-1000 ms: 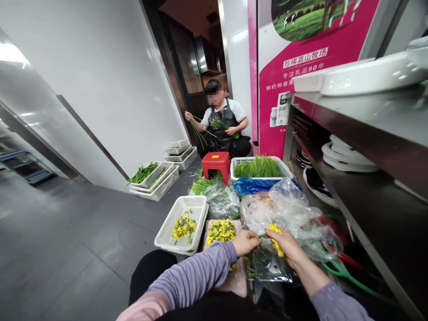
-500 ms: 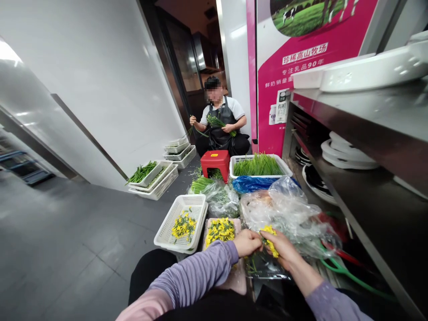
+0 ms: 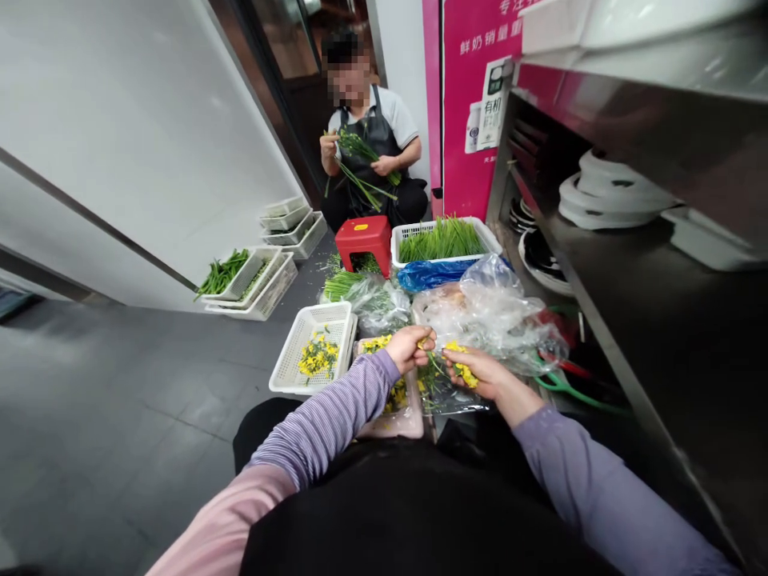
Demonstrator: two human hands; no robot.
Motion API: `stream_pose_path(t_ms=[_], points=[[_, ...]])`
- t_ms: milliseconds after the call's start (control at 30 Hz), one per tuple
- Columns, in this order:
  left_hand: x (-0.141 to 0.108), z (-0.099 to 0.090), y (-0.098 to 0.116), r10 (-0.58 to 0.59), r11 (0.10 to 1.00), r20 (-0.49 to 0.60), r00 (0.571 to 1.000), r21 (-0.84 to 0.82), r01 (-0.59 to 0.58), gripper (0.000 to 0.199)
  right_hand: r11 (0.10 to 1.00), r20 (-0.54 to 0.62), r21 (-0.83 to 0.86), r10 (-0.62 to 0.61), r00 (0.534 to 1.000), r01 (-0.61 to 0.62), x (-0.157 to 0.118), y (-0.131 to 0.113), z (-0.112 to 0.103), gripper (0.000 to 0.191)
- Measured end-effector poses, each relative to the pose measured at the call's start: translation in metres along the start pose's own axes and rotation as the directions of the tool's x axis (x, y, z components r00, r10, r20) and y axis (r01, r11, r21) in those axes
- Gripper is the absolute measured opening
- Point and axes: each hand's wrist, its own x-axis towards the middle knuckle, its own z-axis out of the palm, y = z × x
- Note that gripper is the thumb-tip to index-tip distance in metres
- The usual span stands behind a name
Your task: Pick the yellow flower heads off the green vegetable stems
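Landmark = red plastic stool [image 3: 364, 240]. Biggest: grey metal shelf unit [image 3: 654, 336], well R of stool, w/ white dishes [image 3: 612, 192] on it. Bright pink printed panel [image 3: 468, 188] behind & R of stool. Person [image 3: 377, 132] in black apron squats right behind stool, green stalks in both hands.

Clear crumpled plastic bags [image 3: 498, 316] lie nearer the camera & R of stool. White rectangular mesh basket [image 3: 494, 240] just R of stool, full of long green stalks [image 3: 441, 240]; blue plastic bag [image 3: 435, 274] along its near side. Stacked white baskets [image 3: 273, 294] L of stool, greens in some. White perforated tray [image 3: 305, 324] nearer & L of stool, w/ yellow blossoms [image 3: 318, 356] inside. Pale pink shallow tray [image 3: 408, 426] nearer than stool, more yellow blossoms in it, partly hidden by L arm.

R hand [image 3: 480, 374], nearer & R of stool, grasps small bunch of yellow-flowered stems [image 3: 462, 370]. L hand [image 3: 410, 349], also nearer & slightly R of stool, is closed, fingertips pinching thin green stem [image 3: 433, 360] btwn the hands. Hands close, apart.
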Motion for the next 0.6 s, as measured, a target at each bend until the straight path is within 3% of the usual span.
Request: stream_pose_path(t_ms=[133, 267, 367, 500, 600], points=[[0.0, 0.008, -0.012, 0.096, 0.985, -0.018, 0.995, 0.146, -0.093, 0.025, 0.995, 0.143, -0.083, -0.039, 0.989, 0.051, -0.001, 0.011, 0.008, 0.027], [0.003, 0.013, -0.019, 0.144, 0.962, -0.077, 0.987, 0.244, -0.122, 0.025, 0.989, 0.171, -0.092, -0.103, 0.98, 0.12, -0.001, 0.012, 0.01, 0.031], [0.007, 0.01, -0.019, 0.126, 0.987, -0.096, 0.987, 0.116, -0.114, 0.02, 0.982, 0.134, -0.117, -0.129, 0.982, 0.145, -0.002, 0.008, 0.008, 0.028], [0.013, -0.002, -0.02, 0.077, 0.991, -0.216, 0.973, -0.086, -0.098, 0.013, 0.978, 0.143, -0.157, -0.118, 0.983, 0.14, -0.005, 0.001, 0.001, 0.023], [0.014, -0.009, -0.024, -0.015, 0.997, -0.219, 0.976, -0.072, -0.001, 0.007, 0.981, 0.122, -0.115, -0.141, 0.983, 0.155, -0.008, -0.005, -0.003, 0.023]])
